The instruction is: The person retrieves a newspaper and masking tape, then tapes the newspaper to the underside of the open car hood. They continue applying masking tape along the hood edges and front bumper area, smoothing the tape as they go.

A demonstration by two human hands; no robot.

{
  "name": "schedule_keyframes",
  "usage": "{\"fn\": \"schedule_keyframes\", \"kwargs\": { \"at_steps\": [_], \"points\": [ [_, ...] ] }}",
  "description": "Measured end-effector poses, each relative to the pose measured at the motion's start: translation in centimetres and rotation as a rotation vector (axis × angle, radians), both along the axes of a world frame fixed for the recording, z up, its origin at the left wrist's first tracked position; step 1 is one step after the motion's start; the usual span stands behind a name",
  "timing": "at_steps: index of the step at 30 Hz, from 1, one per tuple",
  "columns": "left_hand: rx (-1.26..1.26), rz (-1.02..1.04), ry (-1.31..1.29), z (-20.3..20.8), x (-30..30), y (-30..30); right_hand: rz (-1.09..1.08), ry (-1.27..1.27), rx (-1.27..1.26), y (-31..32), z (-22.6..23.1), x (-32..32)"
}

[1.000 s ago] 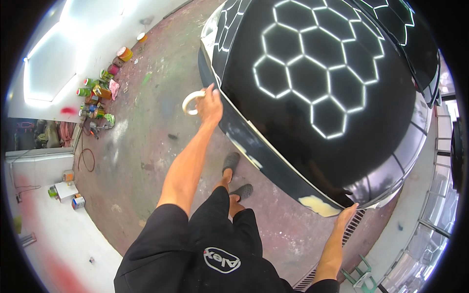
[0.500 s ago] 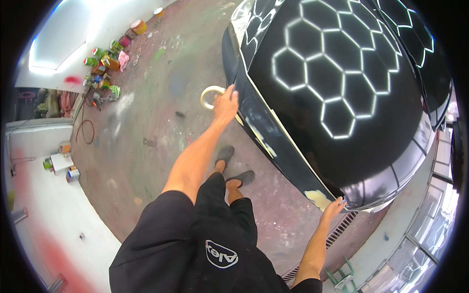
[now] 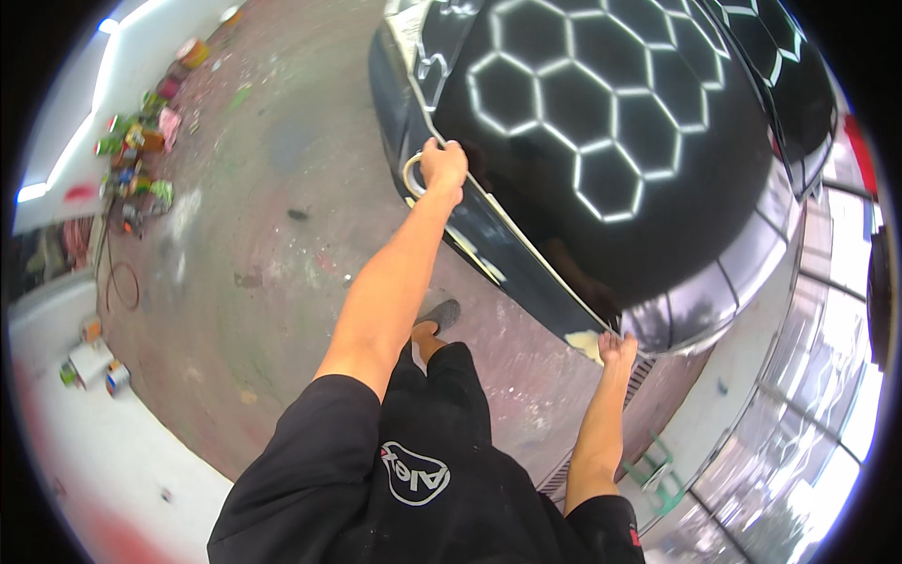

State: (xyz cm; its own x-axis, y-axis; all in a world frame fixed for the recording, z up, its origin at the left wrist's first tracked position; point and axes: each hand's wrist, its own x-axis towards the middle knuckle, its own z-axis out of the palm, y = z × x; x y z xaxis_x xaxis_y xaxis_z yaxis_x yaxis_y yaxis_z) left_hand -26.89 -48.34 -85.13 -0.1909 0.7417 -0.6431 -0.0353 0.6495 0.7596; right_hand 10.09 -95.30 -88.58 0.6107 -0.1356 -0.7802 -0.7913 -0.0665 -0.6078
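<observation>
A roll of masking tape (image 3: 412, 176) hangs from my left hand (image 3: 444, 171), whose fingers are closed at the upper edge of a dark car panel (image 3: 503, 258). The panel has cream and bare-looking patches. A pale strip of masking tape (image 3: 540, 246) runs along the panel's upper edge from my left hand toward my right hand (image 3: 617, 350). At the panel's right corner, beside a cream patch (image 3: 584, 342), my right fingers are bent together at the strip's end; the fingertips are partly hidden. Behind the strip rises the glossy black car body (image 3: 564, 179), reflecting white hexagonal lights.
Paint cans and bottles (image 3: 141, 141) stand along the left wall, with a thin hose (image 3: 122, 287) below them. A white box (image 3: 89, 362) and small cans are lower left. A floor grate (image 3: 641, 378) and a green stool (image 3: 655, 475) lie right, near glazed doors (image 3: 808, 404).
My left hand has brought the tape roll in against the panel's edge. My right hand stays at the panel's corner. The whole view has shifted, so the car appears further left and higher.
</observation>
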Motion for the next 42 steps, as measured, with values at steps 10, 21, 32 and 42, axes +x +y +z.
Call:
{"fn": "schedule_keyframes", "kwargs": {
  "at_steps": [10, 21, 32, 42],
  "points": [
    [0.261, -0.198, 0.299, 0.8, -0.8, 1.0, 0.303, -0.631, -0.598, 8.5, 1.4, -10.8],
    [0.404, -0.124, 0.415, -4.1, -3.7, -1.2, 1.818, -1.802, -0.119, 40.4, 7.0, -28.4],
    [0.092, -0.079, 0.127, -7.0, -5.4, 2.6, 2.159, -2.23, -0.524, 62.5, -2.1, -30.6],
    [0.09, -0.072, 0.129, -6.0, -5.9, 2.5, 2.2, -2.181, -0.53, 62.9, -1.9, -32.4]
  ]
}}
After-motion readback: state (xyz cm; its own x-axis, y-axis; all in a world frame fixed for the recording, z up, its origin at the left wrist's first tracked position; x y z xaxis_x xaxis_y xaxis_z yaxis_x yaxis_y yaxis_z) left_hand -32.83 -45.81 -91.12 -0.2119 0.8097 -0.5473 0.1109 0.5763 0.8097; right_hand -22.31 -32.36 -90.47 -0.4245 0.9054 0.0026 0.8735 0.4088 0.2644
